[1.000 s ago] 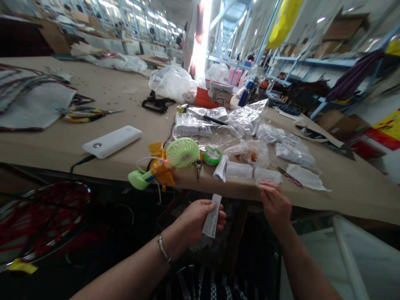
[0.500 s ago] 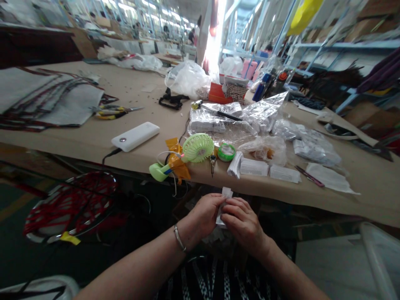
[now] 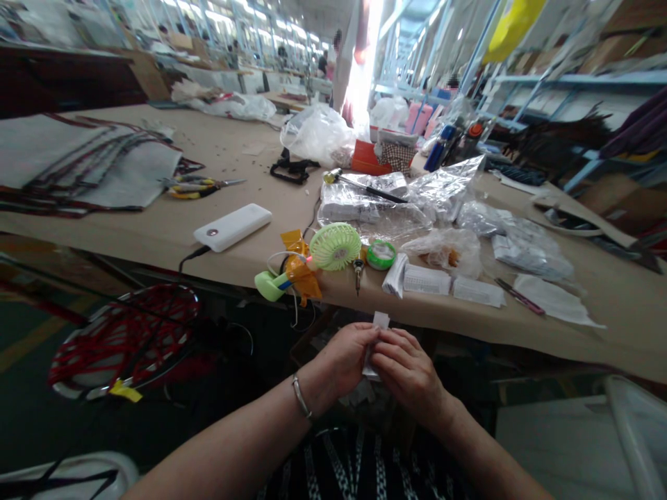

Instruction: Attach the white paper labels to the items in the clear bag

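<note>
Just off the table's front edge, my left hand (image 3: pixel 344 355) pinches a small stack of white paper-like slips (image 3: pixel 381 319) between thumb and fingers. Its top end sticks up above my fingertips, and a lower part shows below between the hands. My right hand (image 3: pixel 409 371) is closed against the same slips from the right, its fingers curled over them. What is printed on them cannot be read. On the table beyond lie a folded white stack (image 3: pixel 396 276) and two flat stacks of printed labels, one (image 3: pixel 426 279) left of the other (image 3: pixel 478 291).
Along the table's front edge stand a green fan (image 3: pixel 335 247), a screwdriver-like tool (image 3: pixel 358 274) and a green tape roll (image 3: pixel 381 255). A white power bank (image 3: pixel 234 227), pliers (image 3: pixel 192 185), a hammer (image 3: pixel 365 186), plastic bags (image 3: pixel 442 250) and tweezers-like tool (image 3: pixel 520 296) lie about.
The view has shifted slightly, so the table's things appear a little further right. Both hands keep hold of the slips, with the right fingers a little closer to the left fingertips.
</note>
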The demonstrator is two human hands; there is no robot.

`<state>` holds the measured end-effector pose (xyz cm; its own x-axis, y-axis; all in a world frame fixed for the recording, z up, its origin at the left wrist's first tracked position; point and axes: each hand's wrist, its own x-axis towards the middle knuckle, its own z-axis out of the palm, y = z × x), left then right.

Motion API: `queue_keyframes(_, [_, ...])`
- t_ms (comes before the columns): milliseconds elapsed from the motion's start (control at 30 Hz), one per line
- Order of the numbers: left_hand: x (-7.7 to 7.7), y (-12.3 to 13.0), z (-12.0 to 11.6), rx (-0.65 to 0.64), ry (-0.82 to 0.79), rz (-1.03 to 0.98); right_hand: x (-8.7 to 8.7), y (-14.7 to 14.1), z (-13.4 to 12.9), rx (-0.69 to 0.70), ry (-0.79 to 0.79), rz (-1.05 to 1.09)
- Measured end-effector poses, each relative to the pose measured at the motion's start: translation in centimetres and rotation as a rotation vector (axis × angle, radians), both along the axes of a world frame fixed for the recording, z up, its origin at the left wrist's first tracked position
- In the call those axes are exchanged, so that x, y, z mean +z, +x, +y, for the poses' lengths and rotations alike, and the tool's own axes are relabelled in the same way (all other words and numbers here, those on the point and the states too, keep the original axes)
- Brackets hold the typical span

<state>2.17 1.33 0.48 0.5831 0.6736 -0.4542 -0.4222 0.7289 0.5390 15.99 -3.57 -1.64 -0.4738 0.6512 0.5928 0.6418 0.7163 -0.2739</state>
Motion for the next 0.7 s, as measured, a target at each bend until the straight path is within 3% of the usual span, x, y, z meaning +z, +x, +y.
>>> queue_keyframes(100, [-0.3, -0.1, 0.1, 0.010, -0.008, 0.018, -0.1, 0.5, -0.4, -0.006, -0.073, 0.132])
queue_keyframes(167, [-0.2, -0.3, 0.1, -0.055, -0.006, 0.041, -0.2, 1.0, -0.4, -0.093, -0.159, 0.312])
queue_keyframes(267, [0.1, -0.7, -0.1, -0.189, 0.002, 0.059, -0.2, 1.8, 0.2, -0.238, -0.413, 0.643])
queue_keyframes(333, [0.3, -0.8, -0.4, -0.234, 0.021, 0.057, -0.2, 2.2, 1.0, -0.159, -0.712, 0.817])
queue_keyframes(400, [0.3, -0.8, -0.7, -0.262, 0.043, 0.058, -0.4, 2.5, 1.7, 0.026, -1.008, 0.921])
queue_keyframes(467, [0.3, -0.7, -1.0, -0.290, 0.068, 0.065, -0.6, 2.6, 2.2, 0.169, -1.202, 0.976])
queue_keyframes(567, [0.0, -0.7, -1.3, -0.318, 0.102, 0.072, -1.1, 2.5, 2.4, 0.267, -1.311, 1.052])
queue_keyframes(700, [-0.2, -1.0, -1.6, -0.344, 0.131, 0.096, -1.5, 2.0, 2.4, 0.308, -1.334, 1.104])
